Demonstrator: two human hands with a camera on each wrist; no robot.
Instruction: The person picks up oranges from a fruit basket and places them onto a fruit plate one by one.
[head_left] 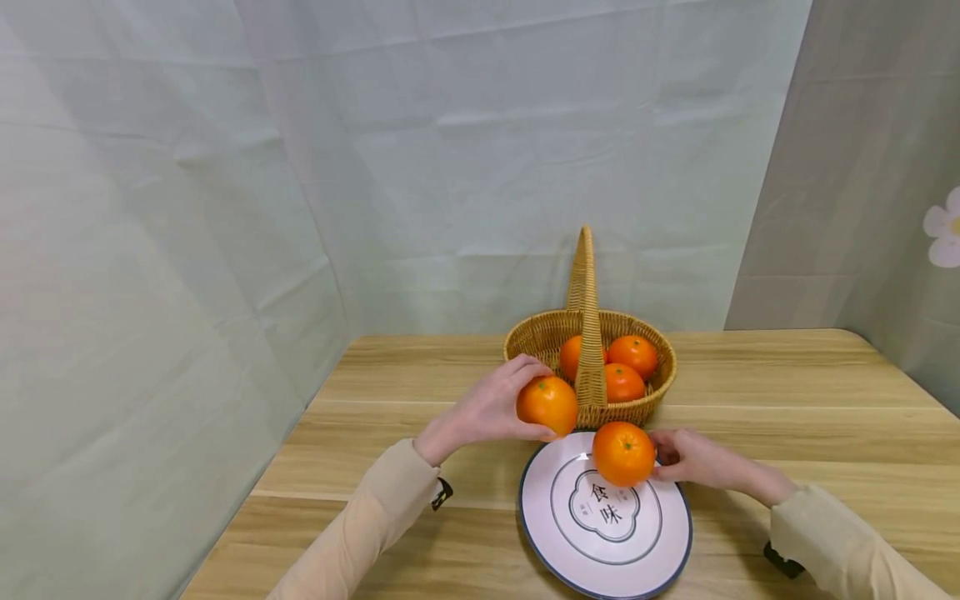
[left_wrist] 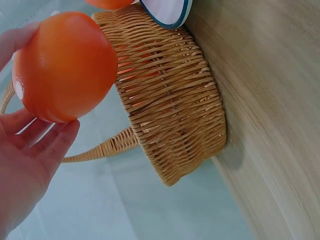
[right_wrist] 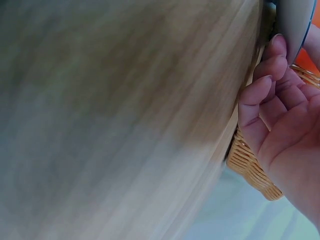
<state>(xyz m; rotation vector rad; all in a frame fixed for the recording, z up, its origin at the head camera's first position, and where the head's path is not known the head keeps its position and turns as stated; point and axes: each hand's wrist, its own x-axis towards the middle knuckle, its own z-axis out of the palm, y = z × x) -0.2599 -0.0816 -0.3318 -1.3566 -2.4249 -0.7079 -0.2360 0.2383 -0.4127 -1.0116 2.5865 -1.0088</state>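
My left hand (head_left: 498,404) grips an orange (head_left: 547,406) at the front left of the wicker basket (head_left: 525,333). In the left wrist view, the fingers (left_wrist: 55,137) and thumb lie on opposite sides of this fruit, beside the basket wall. My right hand (head_left: 701,458) holds a second orange (head_left: 624,454) by its right side, over the far part of the white plate (head_left: 607,558). Its other fingers (right_wrist: 257,92) are curled in the right wrist view, and the held fruit is mostly out of that frame. Several oranges (head_left: 632,357) sit inside the basket, partly behind its handle (head_left: 590,333).
The blue-rimmed plate, printed with dark characters, lies just in front of the basket on the wooden table (head_left: 787,400). The basket's tall handle arches up between the hands. A pale cloth (head_left: 487,167) hangs behind the table and along its left side.
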